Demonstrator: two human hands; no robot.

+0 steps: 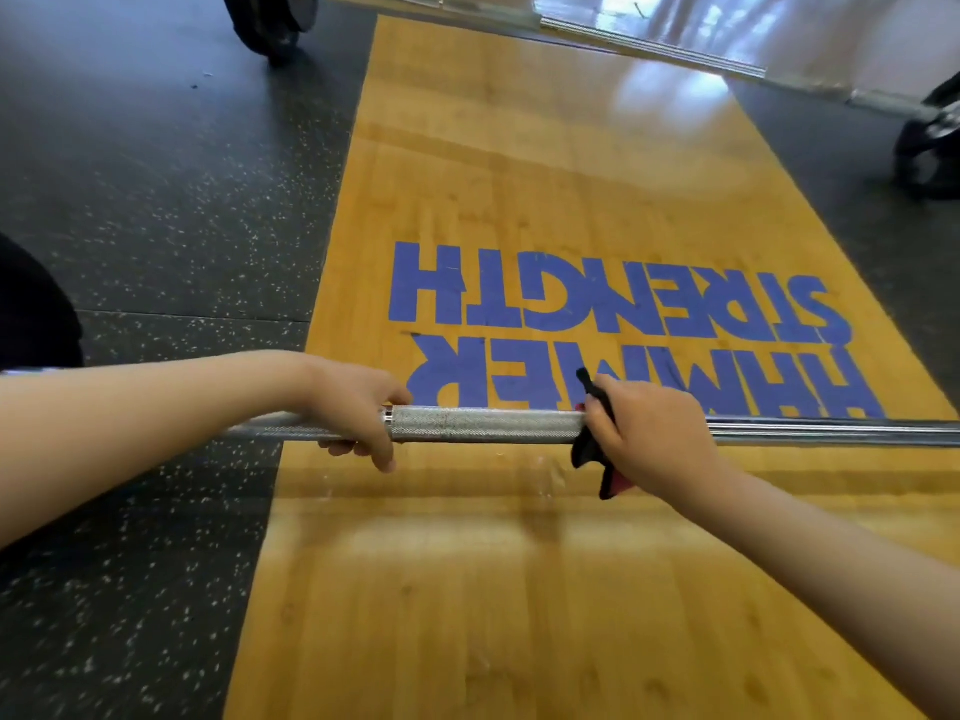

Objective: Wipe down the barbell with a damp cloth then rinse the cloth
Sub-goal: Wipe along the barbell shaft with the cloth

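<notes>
A silver barbell (488,425) with a knurled shaft runs left to right across the middle of the view, above the wooden platform. My left hand (353,407) grips the bar at the left end of the knurled stretch. My right hand (649,433) is closed around the bar further right, with a dark cloth (589,449) wrapped between palm and bar. A corner of the cloth sticks up above my fingers and another hangs below, showing a red edge.
The wooden platform (519,589) carries blue lettering and is flanked by black speckled rubber flooring (156,200). A second barbell (654,46) with dark plates (930,148) lies at the far end. A black plate (31,309) shows at the left edge.
</notes>
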